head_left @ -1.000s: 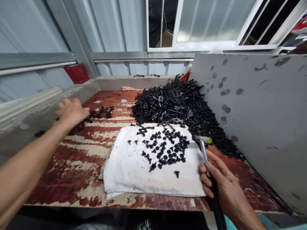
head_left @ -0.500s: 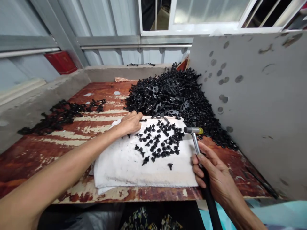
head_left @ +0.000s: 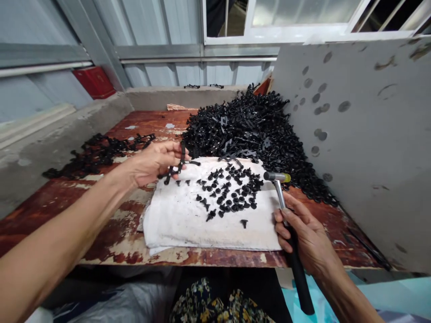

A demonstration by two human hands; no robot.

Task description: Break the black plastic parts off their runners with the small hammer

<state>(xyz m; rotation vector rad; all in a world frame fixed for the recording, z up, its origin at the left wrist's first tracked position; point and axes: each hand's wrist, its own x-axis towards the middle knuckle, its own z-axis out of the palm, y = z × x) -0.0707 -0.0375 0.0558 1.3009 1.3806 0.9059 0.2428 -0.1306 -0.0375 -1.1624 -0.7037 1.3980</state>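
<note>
My left hand [head_left: 153,161] is pinched on a black plastic sprue frame [head_left: 178,165], lifted just above the left edge of a white cloth pad [head_left: 188,224]. Several small black plastic studs [head_left: 232,193] lie scattered over the pad's middle. At the pad's right edge, my right hand [head_left: 303,235] grips the black handle of a small hammer [head_left: 283,193]. Its metal head with a yellow tip hovers over the pad's right side.
A large heap of black plastic parts [head_left: 249,130] rises behind the pad against a grey board [head_left: 363,134] on the right. A smaller pile of black frames [head_left: 97,152] lies at the left on the worn red wooden table [head_left: 111,224]. A red box [head_left: 94,81] sits on the ledge.
My left hand came back from the left pile to the pad, took a black sprue frame off it and lifted it leftward. The hammer hand stayed nearly still.
</note>
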